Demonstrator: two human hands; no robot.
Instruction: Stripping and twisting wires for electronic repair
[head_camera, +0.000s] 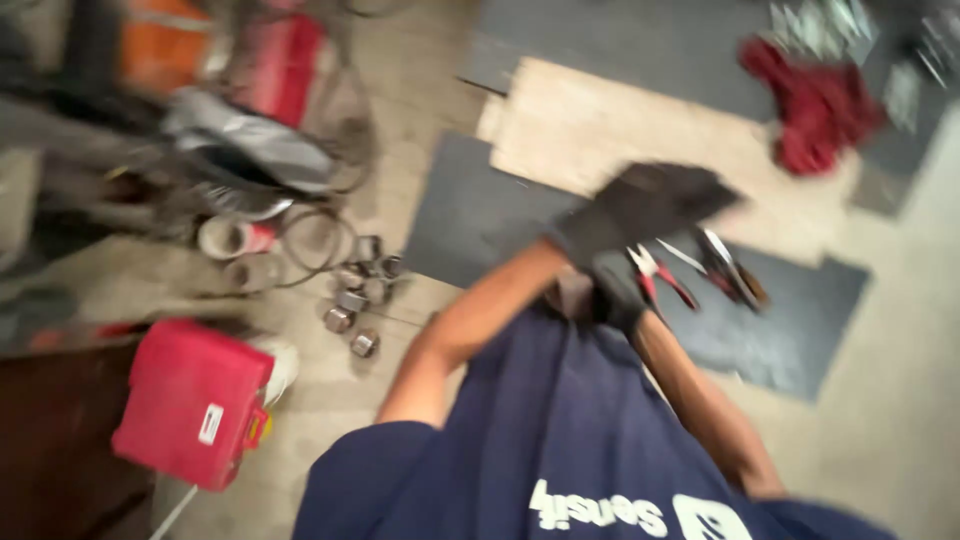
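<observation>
Two gloved hands meet: left hand (650, 205) pulls the right hand's (615, 295) glove; pliers (660, 275) wait nearby.

Floor (420, 110): pale tiled surface, visible across the frame, motion-blurred throughout. Dark grey mats (470, 215) laid flat on it at centre and along the top edge. A bare wooden board (600, 130) lies across the mats, light tan, with a crumpled red cloth (820, 105) at its far corner. Left side: dark brown furniture edge (50, 440) carrying a red plastic case (190, 400). Upper left: cluttered heap of grey, red and orange items, detail not legible. Lighting warm and dim.
</observation>
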